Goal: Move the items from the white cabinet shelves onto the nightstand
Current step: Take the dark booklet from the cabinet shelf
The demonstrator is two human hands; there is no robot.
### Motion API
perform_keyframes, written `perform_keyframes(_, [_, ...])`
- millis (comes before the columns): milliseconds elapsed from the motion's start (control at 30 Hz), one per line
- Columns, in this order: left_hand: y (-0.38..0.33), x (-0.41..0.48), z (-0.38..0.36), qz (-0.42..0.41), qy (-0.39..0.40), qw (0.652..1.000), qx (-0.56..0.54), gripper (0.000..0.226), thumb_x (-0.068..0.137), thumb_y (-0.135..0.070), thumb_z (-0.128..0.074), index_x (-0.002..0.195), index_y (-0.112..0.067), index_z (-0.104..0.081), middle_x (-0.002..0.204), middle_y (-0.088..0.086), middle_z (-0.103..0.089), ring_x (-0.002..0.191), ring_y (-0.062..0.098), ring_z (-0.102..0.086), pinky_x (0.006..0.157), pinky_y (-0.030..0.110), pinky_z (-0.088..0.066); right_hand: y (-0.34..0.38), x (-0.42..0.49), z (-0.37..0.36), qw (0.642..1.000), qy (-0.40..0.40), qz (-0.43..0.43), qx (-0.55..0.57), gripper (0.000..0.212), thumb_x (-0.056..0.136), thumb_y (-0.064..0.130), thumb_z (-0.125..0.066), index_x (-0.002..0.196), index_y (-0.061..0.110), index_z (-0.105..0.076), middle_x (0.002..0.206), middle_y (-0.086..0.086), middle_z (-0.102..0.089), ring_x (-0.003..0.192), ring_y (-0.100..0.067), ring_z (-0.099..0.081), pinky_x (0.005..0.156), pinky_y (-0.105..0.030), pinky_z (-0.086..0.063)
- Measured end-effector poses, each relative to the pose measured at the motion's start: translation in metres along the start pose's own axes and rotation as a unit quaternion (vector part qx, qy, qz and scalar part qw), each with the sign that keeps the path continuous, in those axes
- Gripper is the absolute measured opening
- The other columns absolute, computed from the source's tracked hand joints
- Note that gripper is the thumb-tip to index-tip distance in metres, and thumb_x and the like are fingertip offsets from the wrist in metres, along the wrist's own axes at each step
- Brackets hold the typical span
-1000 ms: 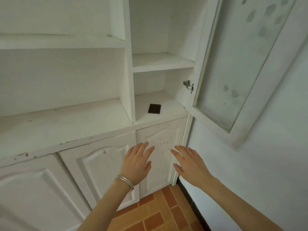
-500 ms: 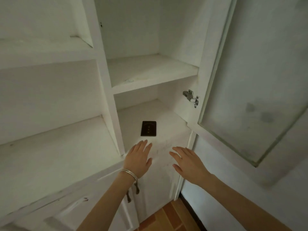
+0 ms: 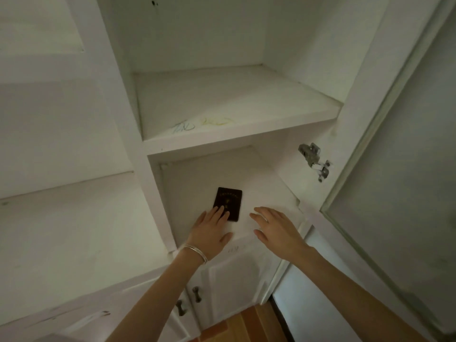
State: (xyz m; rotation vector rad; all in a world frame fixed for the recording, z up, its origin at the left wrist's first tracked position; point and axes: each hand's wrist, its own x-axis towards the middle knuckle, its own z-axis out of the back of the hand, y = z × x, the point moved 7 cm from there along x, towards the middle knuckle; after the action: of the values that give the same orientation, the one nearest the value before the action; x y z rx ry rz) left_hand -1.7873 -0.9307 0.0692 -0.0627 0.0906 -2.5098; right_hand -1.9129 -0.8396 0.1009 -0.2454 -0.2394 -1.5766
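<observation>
A small dark brown booklet [image 3: 229,199] with gold print lies flat on the lower shelf [image 3: 269,191] of the white cabinet's right compartment. My left hand [image 3: 211,230], with a thin bracelet at the wrist, is flat and open, and its fingertips rest on the booklet's near edge. Just to the right of the booklet my right hand [image 3: 277,229] hovers over the shelf's front edge, fingers spread, holding nothing. No nightstand is in view.
The upper shelf [image 3: 234,104] bears faint scribbles. The frosted glass door [image 3: 394,169] stands open at the right, with a metal hinge [image 3: 313,161] on the side wall. Wide shelves [image 3: 74,218] lie to the left. Below are closed doors with knobs [image 3: 188,299].
I have come closer to the cabinet. Both hands moved forward over the lower shelf, and my left fingertips now touch the booklet.
</observation>
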Motion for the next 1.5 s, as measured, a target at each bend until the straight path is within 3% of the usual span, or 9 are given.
perform_keyframes(100, [-0.004, -0.013, -0.005, -0.022, -0.036, 0.999, -0.02, 0.059, 0.086, -0.048, -0.033, 0.121, -0.009, -0.062, 0.126, 0.011, -0.06, 0.113, 0.025, -0.059, 0.093, 0.044, -0.045, -0.009, 0.007, -0.011, 1.0, 0.013, 0.008, 0.017, 0.041, 0.077, 0.019, -0.075, 0.115, 0.007, -0.064, 0.117, -0.013, -0.063, 0.103, -0.027, -0.063, 0.084, -0.038, -0.051])
perform_keyframes(367, [-0.015, -0.066, -0.014, -0.042, -0.113, 0.992, -0.039, 0.071, 0.06, -0.023, -0.083, 0.126, -0.015, -0.058, 0.131, 0.007, -0.057, 0.119, 0.021, -0.055, 0.096, 0.041, -0.046, -0.006, 0.02, -0.029, 0.991, 0.072, -0.001, 0.111, 0.041, 0.097, 0.025, -0.047, 0.135, 0.01, -0.046, 0.139, -0.01, -0.046, 0.126, -0.025, -0.043, 0.101, -0.036, -0.035])
perform_keyframes(567, [-0.014, -0.097, -0.02, -0.043, -0.14, 0.988, -0.047, 0.078, 0.062, -0.013, -0.079, 0.132, -0.016, -0.048, 0.136, 0.008, -0.052, 0.125, 0.022, -0.049, 0.1, 0.042, -0.042, 0.023, 0.034, -0.035, 0.986, 0.105, -0.004, 0.133, 0.045, 0.097, 0.035, -0.045, 0.137, 0.015, -0.043, 0.138, -0.003, -0.046, 0.126, -0.019, -0.04, 0.099, -0.032, -0.034])
perform_keyframes(700, [-0.011, -0.116, -0.022, -0.038, -0.133, 0.99, -0.027, 0.084, 0.06, -0.015, -0.08, 0.135, -0.017, -0.04, 0.139, 0.008, -0.049, 0.129, 0.022, -0.044, 0.104, 0.045, -0.036, 0.044, 0.037, -0.035, 0.979, 0.092, -0.025, 0.18, 0.04, 0.093, 0.026, -0.054, 0.131, 0.013, -0.05, 0.125, -0.006, -0.054, 0.116, -0.022, -0.047, 0.094, -0.033, -0.038])
perform_keyframes(933, [0.001, -0.13, -0.015, -0.027, -0.154, 0.988, -0.008, 0.072, 0.057, -0.014, -0.084, 0.125, -0.014, -0.059, 0.134, 0.008, -0.054, 0.126, 0.022, -0.046, 0.102, 0.044, -0.036, 0.049, 0.032, -0.02, 0.942, 0.077, -0.131, 0.3, 0.037, 0.081, 0.01, -0.07, 0.116, 0.008, -0.059, 0.109, -0.005, -0.052, 0.099, -0.012, -0.051, 0.088, -0.02, -0.037])
perform_keyframes(1100, [0.012, -0.165, -0.004, 0.003, -0.194, 0.981, -0.004, 0.065, 0.064, -0.014, -0.08, 0.126, -0.011, -0.057, 0.132, 0.01, -0.055, 0.121, 0.026, -0.053, 0.101, 0.047, -0.036, 0.069, 0.017, -0.005, 0.941, 0.12, -0.078, 0.306, 0.02, 0.081, 0.014, -0.07, 0.1, 0.011, -0.065, 0.094, 0.001, -0.06, 0.085, -0.014, -0.059, 0.08, -0.028, -0.049])
perform_keyframes(1200, [0.025, -0.195, -0.004, 0.05, -0.189, 0.981, 0.013, 0.064, 0.067, -0.02, -0.079, 0.126, -0.013, -0.056, 0.128, 0.008, -0.059, 0.118, 0.024, -0.055, 0.101, 0.047, -0.035, 0.096, 0.015, 0.003, 0.93, 0.152, -0.026, 0.335, 0.016, 0.082, 0.015, -0.069, 0.098, 0.016, -0.066, 0.092, 0.008, -0.062, 0.087, -0.008, -0.06, 0.08, -0.02, -0.048])
perform_keyframes(1400, [0.055, -0.276, -0.009, 0.238, -0.155, 0.958, 0.048, 0.049, 0.085, -0.035, -0.04, 0.127, -0.014, -0.055, 0.124, 0.007, -0.061, 0.117, 0.025, -0.055, 0.1, 0.047, -0.04, 0.188, 0.02, 0.0, 0.918, 0.195, 0.155, 0.308, 0.015, 0.084, 0.021, -0.067, 0.097, 0.016, -0.066, 0.09, 0.011, -0.059, 0.085, -0.007, -0.057, 0.078, -0.024, -0.046])
perform_keyframes(1500, [0.054, -0.326, -0.007, 0.326, -0.139, 0.933, 0.069, 0.047, 0.084, -0.035, -0.044, 0.124, -0.015, -0.06, 0.119, 0.004, -0.064, 0.115, 0.024, -0.057, 0.098, 0.046, -0.043, 0.245, 0.018, -0.002, 0.891, 0.217, 0.252, 0.309, 0.015, 0.084, 0.023, -0.067, 0.098, 0.017, -0.065, 0.09, 0.013, -0.058, 0.085, -0.008, -0.056, 0.078, -0.024, -0.046])
